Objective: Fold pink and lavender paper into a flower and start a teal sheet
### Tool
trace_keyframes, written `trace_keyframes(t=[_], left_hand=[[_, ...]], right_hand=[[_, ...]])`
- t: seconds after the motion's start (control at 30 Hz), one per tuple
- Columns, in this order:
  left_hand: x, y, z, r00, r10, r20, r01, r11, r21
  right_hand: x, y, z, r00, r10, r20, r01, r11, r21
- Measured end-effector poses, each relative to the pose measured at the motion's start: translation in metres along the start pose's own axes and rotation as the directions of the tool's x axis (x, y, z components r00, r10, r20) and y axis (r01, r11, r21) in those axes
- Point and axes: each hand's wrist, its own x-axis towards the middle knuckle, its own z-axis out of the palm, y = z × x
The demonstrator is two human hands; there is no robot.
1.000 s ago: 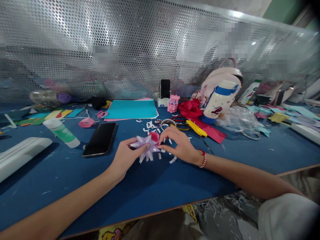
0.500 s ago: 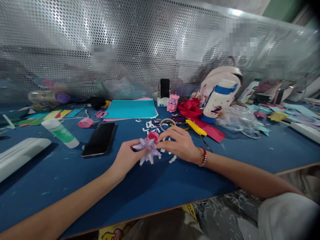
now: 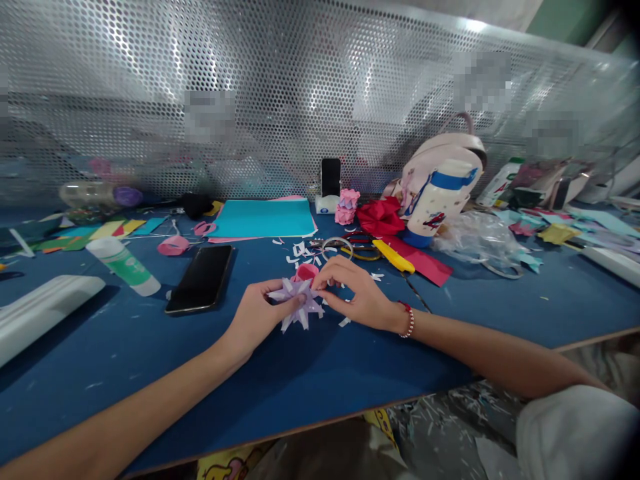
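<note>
A pale purple, spiky paper flower (image 3: 300, 308) is pinched between the thumb and fingers of my left hand (image 3: 257, 308). Right behind it shows a pink paper ring (image 3: 306, 273); whether the two are joined I cannot tell. My right hand (image 3: 363, 293) reaches in from the right, its thumb and fingertips pinched at a petal tip on the flower's right edge. Small white paper scraps (image 3: 299, 249) lie on the table behind and around both hands.
On the blue table (image 3: 280, 393) a black phone (image 3: 200, 279) and a glue tube (image 3: 124, 265) lie left. Turquoise paper (image 3: 265, 218) is behind. A yellow cutter (image 3: 393, 255), scissors (image 3: 367, 253), red paper (image 3: 425, 263), a bottle (image 3: 435, 203) and a backpack (image 3: 447, 143) stand or lie right.
My right hand's fingers have curled closer together at the flower's right edge. My left hand keeps its hold on the flower, which has hardly moved.
</note>
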Motion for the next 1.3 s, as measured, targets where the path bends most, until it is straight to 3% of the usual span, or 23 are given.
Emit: trace_keyframes(t=[0.1, 0.23, 0.33, 0.43, 0.57, 0.7, 0.83, 1.1, 1.2, 1.3], left_hand=[[0.0000, 0.0011, 0.0000, 1.000, -0.010, 0.024, 0.010, 1.000, 0.011], [0.0004, 0.0017, 0.0005, 0.996, 0.026, 0.082, -0.032, 0.997, 0.073], [-0.0001, 0.0024, 0.0002, 0.984, 0.155, 0.083, -0.170, 0.961, 0.216], [-0.0016, 0.0042, -0.0005, 0.942, 0.328, 0.068, -0.327, 0.854, 0.405], [-0.0022, 0.0047, -0.0010, 0.918, 0.390, 0.071, -0.380, 0.813, 0.441], [-0.0009, 0.0031, -0.0013, 0.954, 0.299, 0.000, -0.285, 0.909, 0.304], [-0.0019, 0.0044, -0.0006, 0.991, 0.135, 0.014, -0.136, 0.983, 0.125], [-0.0031, 0.0073, 0.0011, 0.998, -0.021, 0.052, 0.023, 0.999, -0.041], [-0.0042, 0.0070, 0.0006, 0.997, -0.029, 0.074, 0.033, 0.998, -0.054], [-0.0047, 0.0062, 0.0012, 0.997, -0.008, 0.073, 0.012, 0.999, -0.050]], right_hand=[[0.0006, -0.0020, -0.0013, 0.995, 0.094, -0.038, -0.088, 0.987, 0.132], [0.0009, -0.0032, -0.0028, 0.993, 0.113, -0.017, -0.112, 0.992, 0.059], [0.0001, -0.0044, -0.0006, 0.995, 0.088, 0.039, -0.087, 0.996, -0.017], [-0.0010, -0.0061, 0.0024, 0.999, 0.030, 0.044, -0.026, 0.996, -0.080], [-0.0018, -0.0078, 0.0041, 1.000, -0.004, 0.028, 0.008, 0.990, -0.140], [-0.0016, -0.0070, 0.0038, 1.000, 0.023, 0.011, -0.022, 0.992, -0.125], [-0.0007, -0.0062, 0.0034, 0.998, 0.069, 0.000, -0.068, 0.994, -0.086], [-0.0023, -0.0055, 0.0030, 0.994, 0.108, -0.026, -0.110, 0.993, -0.045], [-0.0019, -0.0063, -0.0005, 0.994, -0.070, -0.079, 0.052, 0.977, -0.209], [-0.0001, -0.0087, -0.0053, 0.945, -0.318, -0.069, 0.253, 0.853, -0.457]])
